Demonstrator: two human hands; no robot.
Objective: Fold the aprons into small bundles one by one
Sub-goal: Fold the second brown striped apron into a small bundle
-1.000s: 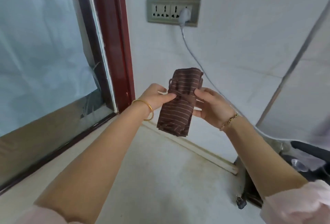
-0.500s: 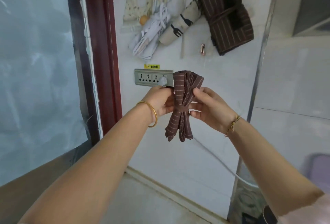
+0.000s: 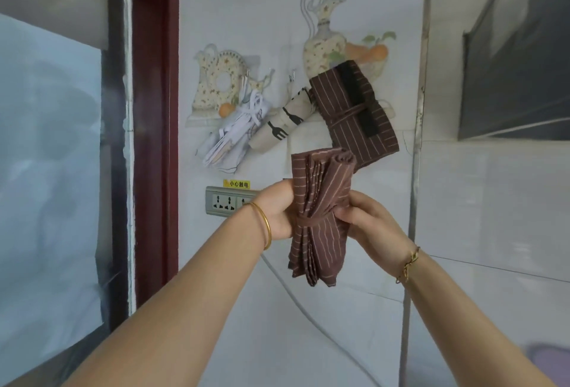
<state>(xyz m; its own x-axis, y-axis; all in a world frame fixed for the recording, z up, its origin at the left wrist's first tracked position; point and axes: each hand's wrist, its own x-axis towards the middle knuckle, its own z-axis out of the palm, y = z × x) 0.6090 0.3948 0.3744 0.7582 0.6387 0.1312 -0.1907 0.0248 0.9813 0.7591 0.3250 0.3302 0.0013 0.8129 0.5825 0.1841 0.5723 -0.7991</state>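
**Bundle slip risk at waist strap**

Could go wrong at thin brown tie strap (image 3: 311, 222) cinching folded brown pinstriped cloth apron bundle (image 3: 319, 195) round middle: no knot in view, so cannot tell whether secured. If slack, likely to fan open at top, already splayed into pleats, on any relaxing of grip. Could also slide down out of strap if lifted by top end alone, with lower half hanging free below both hands. Worth a tug test before hanging on small metal wall hooks (image 3: 293, 75). Crowded up there, easy to knock neighbours.

Gripped at waist by left hand (image 3: 276, 214), closed round left edge, fingertips hidden behind cloth. Pinched from right side by right hand (image 3: 367, 223), fingers (image 3: 345, 211) curled and pressed together on cloth edge at strap level, not spread.

Held upright in mid-air in front of white tiled wall, just below second brown striped tied bundle (image 3: 354, 115) hanging there; touching or apart, cannot tell. Beige fork-print roll (image 3: 277, 129) and white cloth bundle (image 3: 234, 137) further left. Grey socket strip (image 3: 228, 201) partly behind left hand.
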